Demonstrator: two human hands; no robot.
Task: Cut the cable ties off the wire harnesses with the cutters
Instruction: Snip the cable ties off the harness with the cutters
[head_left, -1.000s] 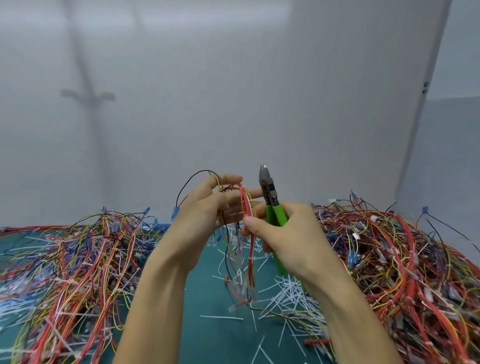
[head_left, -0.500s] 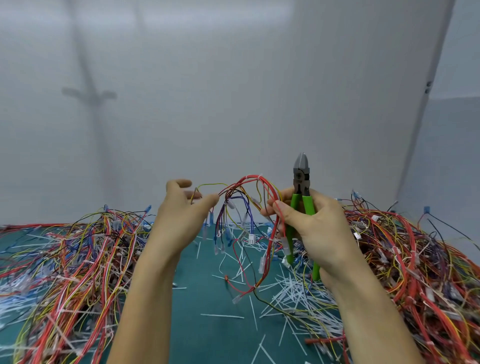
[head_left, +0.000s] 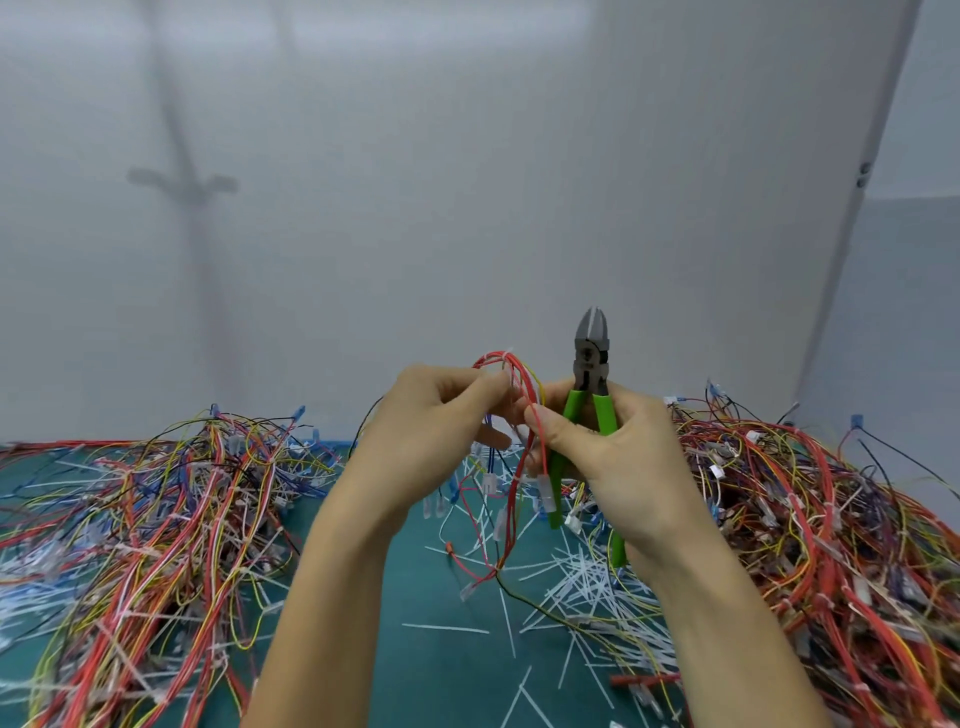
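Both hands hold one wire harness (head_left: 511, 375) up over the green table (head_left: 441, 654).

Head view: the left hand (head_left: 426, 423) pinches the harness loop at its top. The right hand (head_left: 621, 460) is wrapped round the cutters (head_left: 591, 358), which stand upright with their blades together, and its thumb presses a red wire. Harness heaps (head_left: 156, 519) lie on either side, with cut ties (head_left: 587, 584) scattered between them.

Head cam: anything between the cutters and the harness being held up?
Nothing visible. The cutters stand tips-up in the right hand, just right of the wire harness loop, with only bare wall showing between. The left hand holds the loop; the right hand's thumb and forefinger also pinch its wires.
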